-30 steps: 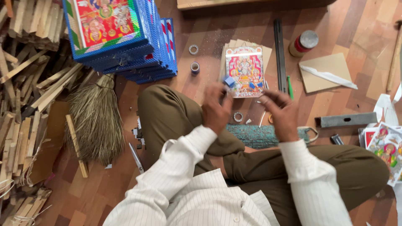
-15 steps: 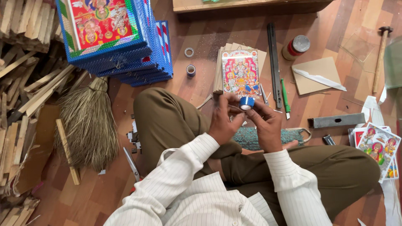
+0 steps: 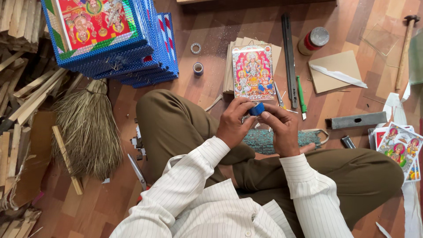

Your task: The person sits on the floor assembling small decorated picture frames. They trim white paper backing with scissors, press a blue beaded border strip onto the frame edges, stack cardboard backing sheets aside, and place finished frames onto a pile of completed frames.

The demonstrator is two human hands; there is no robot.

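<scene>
I sit cross-legged on a wooden floor. Both hands meet above my knees around a small roll of blue patterned tape. My left hand curls its fingers around the roll from the left. My right hand pinches it from the right with thumb and fingertips. Just beyond the hands lies a stack of boards topped by a colourful religious picture.
A stack of blue-framed pictures stands at the far left, a straw broom and wood strips beside it. Two tape rolls, a metal ruler, green cutter, red-lidded jar, hammer, scissors and more prints lie around.
The hands have come together on the blue tape roll and lowered slightly toward my lap; a second ago they were apart with fingers moving.
</scene>
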